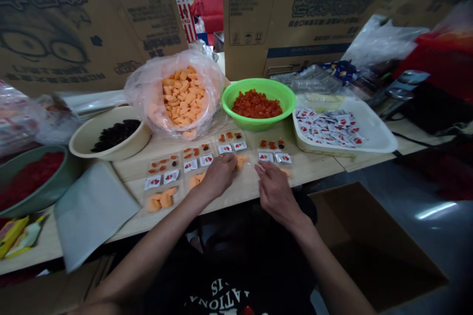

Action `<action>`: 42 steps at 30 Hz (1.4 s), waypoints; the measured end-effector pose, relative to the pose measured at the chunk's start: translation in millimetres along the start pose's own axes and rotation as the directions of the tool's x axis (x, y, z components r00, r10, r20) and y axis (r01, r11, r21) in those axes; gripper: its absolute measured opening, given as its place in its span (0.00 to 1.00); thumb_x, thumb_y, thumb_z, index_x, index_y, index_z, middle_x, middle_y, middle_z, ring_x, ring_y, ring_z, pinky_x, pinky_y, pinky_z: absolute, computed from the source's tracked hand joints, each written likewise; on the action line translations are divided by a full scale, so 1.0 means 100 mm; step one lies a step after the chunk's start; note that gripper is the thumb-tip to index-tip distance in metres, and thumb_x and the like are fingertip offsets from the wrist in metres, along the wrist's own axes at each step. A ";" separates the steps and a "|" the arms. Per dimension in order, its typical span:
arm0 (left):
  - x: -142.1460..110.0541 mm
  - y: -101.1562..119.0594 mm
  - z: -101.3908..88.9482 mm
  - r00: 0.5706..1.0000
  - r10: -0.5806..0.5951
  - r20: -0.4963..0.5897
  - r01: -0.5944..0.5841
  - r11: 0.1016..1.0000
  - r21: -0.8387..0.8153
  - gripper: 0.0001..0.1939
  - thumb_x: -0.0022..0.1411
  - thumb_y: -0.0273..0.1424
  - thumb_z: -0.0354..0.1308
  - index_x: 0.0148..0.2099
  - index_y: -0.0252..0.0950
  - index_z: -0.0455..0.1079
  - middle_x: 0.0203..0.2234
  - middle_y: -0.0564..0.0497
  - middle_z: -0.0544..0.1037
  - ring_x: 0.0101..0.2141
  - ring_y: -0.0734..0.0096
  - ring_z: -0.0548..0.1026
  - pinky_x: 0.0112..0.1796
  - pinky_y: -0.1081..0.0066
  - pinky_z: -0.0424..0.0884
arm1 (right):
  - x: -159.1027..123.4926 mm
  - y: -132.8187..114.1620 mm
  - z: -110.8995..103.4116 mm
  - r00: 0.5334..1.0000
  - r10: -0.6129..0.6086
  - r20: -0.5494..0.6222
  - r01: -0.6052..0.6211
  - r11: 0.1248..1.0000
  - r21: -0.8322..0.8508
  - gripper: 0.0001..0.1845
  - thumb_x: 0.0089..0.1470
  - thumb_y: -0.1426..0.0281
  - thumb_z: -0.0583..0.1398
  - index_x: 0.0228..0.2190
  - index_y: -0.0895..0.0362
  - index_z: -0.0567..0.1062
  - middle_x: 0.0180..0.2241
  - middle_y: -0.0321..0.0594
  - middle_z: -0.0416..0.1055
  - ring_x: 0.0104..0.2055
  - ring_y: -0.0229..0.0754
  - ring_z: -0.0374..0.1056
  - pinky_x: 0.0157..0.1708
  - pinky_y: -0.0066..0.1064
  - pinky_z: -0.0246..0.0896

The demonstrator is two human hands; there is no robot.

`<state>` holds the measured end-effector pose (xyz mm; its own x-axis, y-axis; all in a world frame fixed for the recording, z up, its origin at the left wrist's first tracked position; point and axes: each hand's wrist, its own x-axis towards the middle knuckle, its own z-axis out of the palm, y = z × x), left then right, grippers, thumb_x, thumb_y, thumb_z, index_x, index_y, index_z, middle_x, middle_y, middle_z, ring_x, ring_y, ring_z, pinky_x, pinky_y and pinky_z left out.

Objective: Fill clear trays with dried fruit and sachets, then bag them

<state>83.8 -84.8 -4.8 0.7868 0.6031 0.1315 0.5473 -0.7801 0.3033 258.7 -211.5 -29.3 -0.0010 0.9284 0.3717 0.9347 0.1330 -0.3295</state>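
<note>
The left hand (220,175) lay over the near part of the third tray (229,140) from the left, its fingers bent downward beside some orange pieces (242,161). The right hand (276,192) was at the near left part of the fourth tray (274,143), thumb and forefinger close together. Both hands were blurred at the fingertips, so I could not tell whether either pinched anything.

The four clear trays stood side by side on the table (127,173), in front of the person. The first tray (180,192) and second tray (195,148) lay left of the hands. Each tray had small red-orange bits and dark fruit along the far side, two sachets across the middle and orange pieces in the near part.

Behind the trays sat an open plastic bag (142,78) full of orange pieces, and right of it a green bowl (254,123) of red-orange bits. Farther right, a white tub (379,133) held loose sachets (328,127). Left of the bag was a cream bowl (82,143) of dark fruit, then a grey-green bowl (51,184) of red pieces. Plastic sheets (96,211) overhung the near table edge, beside yellow packets (14,235). Two cartons (74,29) rose behind everything, and an open box (373,241) stood below the table at right.
</note>
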 end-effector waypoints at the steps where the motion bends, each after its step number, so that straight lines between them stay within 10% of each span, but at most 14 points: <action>1: -0.03 -0.06 -0.02 0.999 0.007 0.035 -0.007 1.000 0.010 0.17 0.62 0.17 0.49 0.46 0.32 0.74 0.49 0.42 0.76 0.52 0.59 0.74 0.52 0.60 0.72 | 0.12 -0.08 0.03 0.996 -0.053 0.078 0.052 0.999 0.011 0.28 0.60 0.78 0.50 0.61 0.63 0.66 0.65 0.55 0.60 0.67 0.52 0.54 0.64 0.48 0.52; 6: -0.09 -0.19 0.04 0.988 0.085 0.131 -0.097 0.992 0.087 0.19 0.69 0.22 0.46 0.57 0.32 0.70 0.53 0.40 0.74 0.55 0.58 0.70 0.55 0.57 0.69 | 0.54 -0.30 0.16 0.936 -0.073 0.343 0.108 0.991 -0.083 0.27 0.58 0.79 0.50 0.58 0.66 0.69 0.59 0.54 0.67 0.58 0.53 0.63 0.54 0.44 0.57; 11: 0.01 -0.05 0.10 0.981 0.023 0.193 -0.059 0.981 0.184 0.18 0.70 0.24 0.45 0.56 0.31 0.71 0.55 0.38 0.73 0.53 0.53 0.71 0.52 0.54 0.70 | 0.57 -0.30 0.18 0.934 -0.041 0.355 0.109 0.979 -0.174 0.22 0.57 0.79 0.52 0.52 0.64 0.73 0.53 0.55 0.72 0.51 0.53 0.67 0.51 0.44 0.56; 16: -0.28 -0.15 -0.11 0.990 -0.143 0.008 0.141 0.983 0.114 0.31 0.62 0.19 0.49 0.68 0.35 0.59 0.67 0.40 0.62 0.63 0.53 0.63 0.59 0.53 0.64 | 0.33 -0.07 0.09 0.992 0.030 0.124 -0.016 0.993 -0.116 0.24 0.60 0.74 0.52 0.56 0.64 0.71 0.59 0.57 0.68 0.59 0.55 0.63 0.57 0.48 0.57; 21: -1.10 -0.43 -0.44 0.851 -0.463 -0.248 0.492 0.868 0.067 0.23 0.67 0.23 0.47 0.63 0.34 0.66 0.62 0.40 0.69 0.62 0.52 0.65 0.60 0.52 0.64 | -0.01 0.19 0.03 0.959 0.234 -0.160 -0.252 0.962 -0.105 0.25 0.59 0.70 0.52 0.56 0.64 0.72 0.58 0.57 0.69 0.60 0.56 0.64 0.59 0.49 0.60; 26: -1.42 -0.31 -0.19 0.955 -0.293 -0.047 0.297 0.939 0.171 0.28 0.73 0.43 0.47 0.70 0.40 0.58 0.71 0.45 0.55 0.70 0.42 0.48 0.64 0.41 0.51 | 0.09 -0.29 0.23 0.995 0.098 -0.002 -0.098 0.990 -0.098 0.28 0.60 0.71 0.51 0.60 0.67 0.68 0.63 0.61 0.61 0.65 0.56 0.58 0.62 0.48 0.57; 32: -1.28 -0.23 0.11 0.968 -0.249 0.000 0.246 0.958 0.150 0.30 0.74 0.47 0.42 0.72 0.41 0.52 0.70 0.45 0.56 0.70 0.47 0.48 0.66 0.40 0.46 | 0.45 -0.72 0.47 0.951 0.026 0.308 0.049 0.971 -0.233 0.32 0.68 0.61 0.45 0.68 0.59 0.56 0.72 0.56 0.45 0.71 0.61 0.45 0.63 0.57 0.49; 38: -1.44 -0.33 -0.11 0.966 -0.253 -0.059 0.256 0.966 0.048 0.30 0.75 0.45 0.39 0.73 0.40 0.51 0.71 0.45 0.52 0.71 0.53 0.48 0.67 0.49 0.48 | 0.60 -0.93 0.60 0.960 0.023 0.279 0.056 0.960 -0.274 0.32 0.69 0.59 0.42 0.69 0.57 0.55 0.71 0.54 0.47 0.72 0.62 0.42 0.65 0.60 0.41; 42: -1.63 -0.62 -0.34 0.878 -0.461 -0.129 0.474 0.876 0.090 0.29 0.75 0.42 0.41 0.73 0.40 0.50 0.72 0.43 0.50 0.71 0.49 0.43 0.67 0.44 0.46 | 0.89 -1.23 0.74 0.950 -0.122 0.287 0.185 0.962 -0.203 0.32 0.69 0.59 0.43 0.70 0.57 0.53 0.72 0.53 0.43 0.73 0.61 0.40 0.66 0.56 0.40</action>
<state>-87.6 -128.9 -12.7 0.4013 0.9108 0.0971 0.8777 -0.4127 0.2435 116.8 -119.5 -19.7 -0.2169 0.9655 0.1442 0.9707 0.2289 -0.0726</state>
